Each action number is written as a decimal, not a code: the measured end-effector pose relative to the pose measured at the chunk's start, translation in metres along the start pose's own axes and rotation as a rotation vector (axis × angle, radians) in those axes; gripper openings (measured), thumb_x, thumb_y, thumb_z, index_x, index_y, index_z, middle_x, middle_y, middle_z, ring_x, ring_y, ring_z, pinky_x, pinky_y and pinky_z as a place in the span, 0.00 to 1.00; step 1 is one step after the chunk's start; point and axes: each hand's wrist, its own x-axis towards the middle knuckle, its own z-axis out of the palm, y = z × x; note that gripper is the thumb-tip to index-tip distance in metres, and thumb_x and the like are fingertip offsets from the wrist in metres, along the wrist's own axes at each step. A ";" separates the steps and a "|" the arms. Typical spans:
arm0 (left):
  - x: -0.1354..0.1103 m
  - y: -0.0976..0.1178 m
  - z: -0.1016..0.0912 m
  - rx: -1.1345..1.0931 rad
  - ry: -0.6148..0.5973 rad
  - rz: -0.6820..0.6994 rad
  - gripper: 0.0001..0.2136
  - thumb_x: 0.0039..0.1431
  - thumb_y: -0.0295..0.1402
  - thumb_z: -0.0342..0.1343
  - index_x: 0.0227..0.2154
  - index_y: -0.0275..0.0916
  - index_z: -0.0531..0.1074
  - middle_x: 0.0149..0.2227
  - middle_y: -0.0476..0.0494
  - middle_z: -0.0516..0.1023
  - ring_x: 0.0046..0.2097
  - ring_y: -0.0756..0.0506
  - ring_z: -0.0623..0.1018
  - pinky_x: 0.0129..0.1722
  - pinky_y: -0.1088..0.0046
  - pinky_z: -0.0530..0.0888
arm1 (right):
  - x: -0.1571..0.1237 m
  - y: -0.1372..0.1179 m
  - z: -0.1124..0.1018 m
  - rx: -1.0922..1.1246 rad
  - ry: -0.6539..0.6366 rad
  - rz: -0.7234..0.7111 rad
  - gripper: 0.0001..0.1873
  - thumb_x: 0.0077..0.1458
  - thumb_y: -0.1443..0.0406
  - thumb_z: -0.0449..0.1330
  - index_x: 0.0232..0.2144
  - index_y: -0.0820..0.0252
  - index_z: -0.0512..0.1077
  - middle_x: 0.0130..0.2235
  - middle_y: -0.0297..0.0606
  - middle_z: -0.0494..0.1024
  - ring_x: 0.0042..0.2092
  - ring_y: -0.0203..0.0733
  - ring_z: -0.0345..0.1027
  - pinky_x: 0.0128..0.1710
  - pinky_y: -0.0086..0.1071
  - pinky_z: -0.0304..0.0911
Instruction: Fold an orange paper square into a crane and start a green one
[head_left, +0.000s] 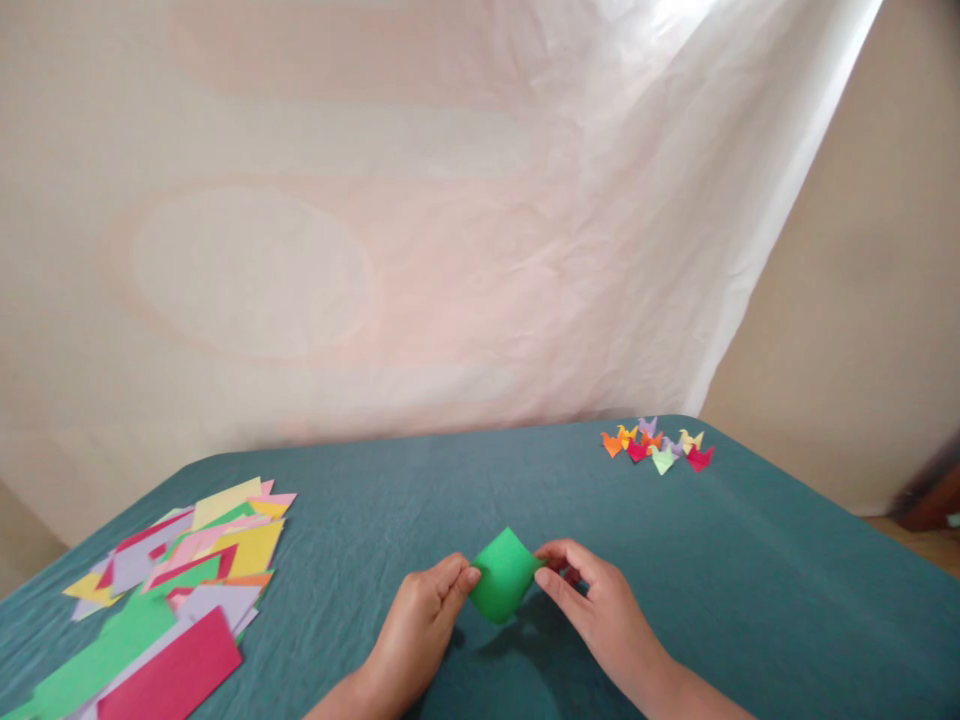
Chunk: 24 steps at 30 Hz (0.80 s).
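A green paper square (503, 577) is held up just above the teal tablecloth (750, 570), bowed into a curve. My left hand (420, 630) pinches its left edge with thumb and fingers closed. My right hand (600, 605) pinches its right corner, fingers closed on the paper. Both hands sit near the table's front edge, at the centre.
A loose heap of coloured paper sheets (172, 590) lies at the front left, red, green, yellow, pink and lilac. Several small folded paper figures (656, 445) are clustered at the back right of the table. A creased white sheet (450, 200) hangs behind.
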 end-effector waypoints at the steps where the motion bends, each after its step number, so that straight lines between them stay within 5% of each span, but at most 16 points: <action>1: 0.000 0.000 0.001 -0.001 -0.003 0.004 0.17 0.63 0.40 0.42 0.20 0.39 0.59 0.22 0.54 0.59 0.26 0.51 0.63 0.27 0.77 0.58 | 0.001 0.000 0.000 0.000 -0.006 -0.012 0.10 0.58 0.59 0.55 0.33 0.58 0.71 0.31 0.34 0.74 0.32 0.38 0.67 0.33 0.28 0.60; 6: 0.000 0.000 0.002 -0.019 -0.003 0.012 0.17 0.63 0.40 0.42 0.20 0.39 0.59 0.22 0.53 0.60 0.26 0.51 0.63 0.27 0.78 0.58 | 0.003 0.002 0.001 -0.010 0.013 -0.023 0.15 0.58 0.58 0.55 0.23 0.60 0.69 0.28 0.33 0.71 0.30 0.37 0.65 0.30 0.27 0.57; 15: 0.001 -0.005 0.000 -0.156 0.029 -0.064 0.16 0.63 0.41 0.40 0.23 0.39 0.60 0.19 0.55 0.59 0.23 0.52 0.61 0.25 0.78 0.59 | 0.003 0.004 0.003 0.173 -0.034 0.152 0.11 0.58 0.61 0.54 0.26 0.60 0.69 0.22 0.30 0.72 0.26 0.37 0.68 0.29 0.26 0.59; 21: 0.008 -0.011 0.001 -0.312 0.054 -0.146 0.09 0.59 0.39 0.46 0.33 0.38 0.65 0.26 0.52 0.69 0.20 0.54 0.63 0.21 0.79 0.59 | 0.005 0.005 0.001 0.203 -0.029 0.174 0.13 0.59 0.59 0.52 0.28 0.60 0.69 0.21 0.29 0.71 0.24 0.36 0.67 0.25 0.26 0.57; 24: 0.009 -0.014 0.005 -0.346 0.031 -0.209 0.12 0.58 0.42 0.47 0.31 0.38 0.66 0.19 0.56 0.65 0.17 0.54 0.62 0.19 0.79 0.59 | 0.004 0.005 0.000 0.196 -0.036 0.172 0.14 0.59 0.58 0.51 0.28 0.59 0.68 0.21 0.29 0.72 0.24 0.36 0.67 0.25 0.26 0.57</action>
